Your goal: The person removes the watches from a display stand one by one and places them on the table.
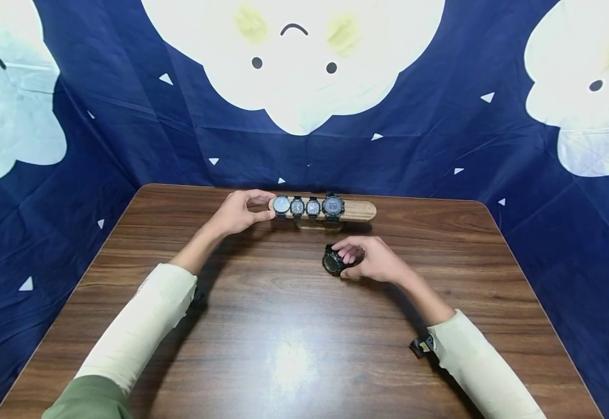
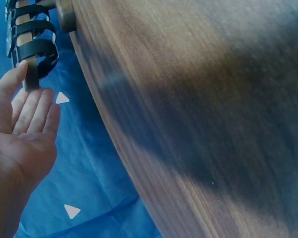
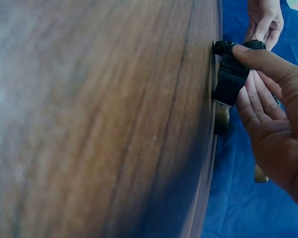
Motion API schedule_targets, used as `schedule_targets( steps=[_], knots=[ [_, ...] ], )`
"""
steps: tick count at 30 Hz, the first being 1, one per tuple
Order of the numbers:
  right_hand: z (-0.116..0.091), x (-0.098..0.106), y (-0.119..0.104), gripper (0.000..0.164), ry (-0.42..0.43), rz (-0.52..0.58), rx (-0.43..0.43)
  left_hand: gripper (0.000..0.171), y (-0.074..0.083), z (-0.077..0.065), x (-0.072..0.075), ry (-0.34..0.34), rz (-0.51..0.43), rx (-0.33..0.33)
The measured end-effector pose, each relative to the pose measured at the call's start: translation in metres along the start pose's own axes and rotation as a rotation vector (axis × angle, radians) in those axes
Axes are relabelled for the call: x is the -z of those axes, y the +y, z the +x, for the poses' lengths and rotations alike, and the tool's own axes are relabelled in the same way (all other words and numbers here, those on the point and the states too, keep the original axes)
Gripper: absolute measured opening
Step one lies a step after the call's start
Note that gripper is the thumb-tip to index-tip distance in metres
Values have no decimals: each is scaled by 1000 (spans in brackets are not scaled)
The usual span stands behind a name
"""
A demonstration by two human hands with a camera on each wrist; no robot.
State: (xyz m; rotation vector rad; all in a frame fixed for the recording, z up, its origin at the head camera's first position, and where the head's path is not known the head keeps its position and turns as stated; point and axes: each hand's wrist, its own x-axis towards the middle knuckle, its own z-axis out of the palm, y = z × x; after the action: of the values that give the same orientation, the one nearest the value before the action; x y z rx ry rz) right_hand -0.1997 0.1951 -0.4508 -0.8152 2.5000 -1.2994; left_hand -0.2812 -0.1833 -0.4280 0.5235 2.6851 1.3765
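Observation:
A wooden watch stand (image 1: 359,210) near the table's back edge carries several dark-strapped watches (image 1: 312,207) side by side, with its right end bare. My left hand (image 1: 238,211) holds the stand's left end, next to the light-dialled watch (image 1: 281,204). In the left wrist view, the thumb of that hand (image 2: 27,134) lies on one side of the bar tip (image 2: 32,82) and the fingers on the other. In front of the stand, my right hand (image 1: 375,259) pinches a black watch (image 1: 332,262) between thumb and fingers; its wide strap (image 3: 231,79) shows in the right wrist view.
The brown wood-grain table (image 1: 262,297) stretches out in front of the stand. Behind and at both sides hangs a dark blue cloth (image 1: 430,145) with white cloud shapes, close to the table's edges. A small black device (image 1: 422,345) sits at my right wrist.

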Motion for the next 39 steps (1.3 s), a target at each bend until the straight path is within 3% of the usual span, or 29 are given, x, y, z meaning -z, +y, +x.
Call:
schedule_targets(
  steps=[10,15,28,33,39],
  knots=[
    [1,2,1,61,28,97,0,50,-2,0,1,-1,1,3],
    [2,4,0,61,121,105,2,49,-2,-1,3,2,19,1],
    [15,10,-10,66,459,117,-41,48,0,-2,3,6,32,2],
    [22,12,-12,71,510,134,-63,49,0,-1,3,3,23,4],
    [32,15,-12,74,528,68,-90,49,1,0,2,1,9,2]
  ],
)
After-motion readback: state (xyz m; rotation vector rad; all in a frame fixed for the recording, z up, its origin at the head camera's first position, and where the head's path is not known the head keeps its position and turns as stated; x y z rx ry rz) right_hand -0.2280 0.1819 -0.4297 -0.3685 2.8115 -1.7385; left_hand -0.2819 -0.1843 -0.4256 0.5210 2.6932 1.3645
